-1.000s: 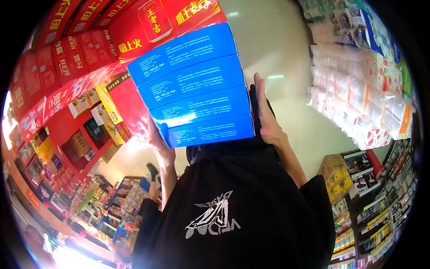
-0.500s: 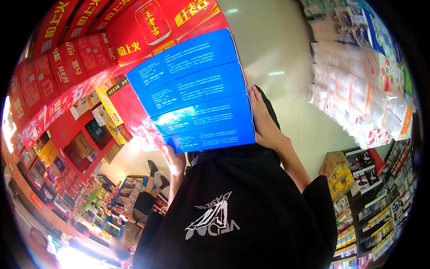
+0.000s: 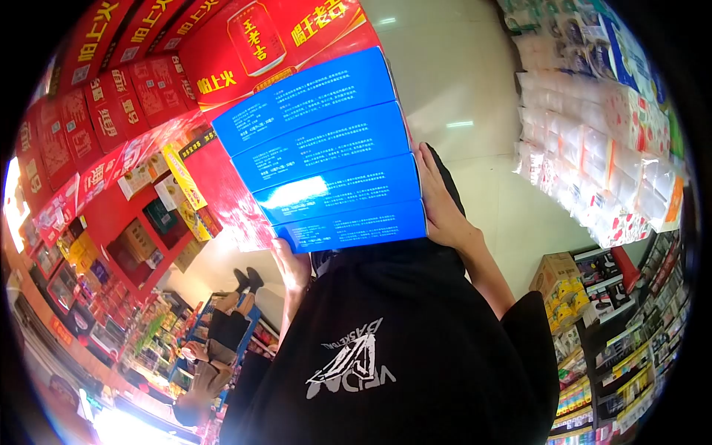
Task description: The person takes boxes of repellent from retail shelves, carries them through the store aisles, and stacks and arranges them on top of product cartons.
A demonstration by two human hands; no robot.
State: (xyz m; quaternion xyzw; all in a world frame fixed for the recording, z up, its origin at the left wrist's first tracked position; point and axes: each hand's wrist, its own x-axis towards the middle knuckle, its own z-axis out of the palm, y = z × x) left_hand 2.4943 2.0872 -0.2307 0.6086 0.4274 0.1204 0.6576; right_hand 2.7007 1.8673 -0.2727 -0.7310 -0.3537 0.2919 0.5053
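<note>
A stack of several flat blue boxes (image 3: 334,152) with small white print lies in front of my body, its rows fanned slightly from far to near. My left hand (image 3: 291,268) grips the near left corner, thumb up against the nearest box. On the right side, my right hand (image 3: 445,208) presses along the ends of the nearer boxes, fingers pointing forward. The undersides of the boxes and most of my left fingers are hidden.
Red drink cartons (image 3: 256,37) with yellow lettering stand right beyond the stack and to the left. Plastic-wrapped packs (image 3: 593,163) are piled at the right, above shelves of goods (image 3: 630,356). Another person (image 3: 222,341) is at the lower left. Pale floor (image 3: 467,89) shows between.
The blue boxes and my hands stay almost in place, with a very slight shift right. The other person at the lower left has changed position; their feet appear farther left.
</note>
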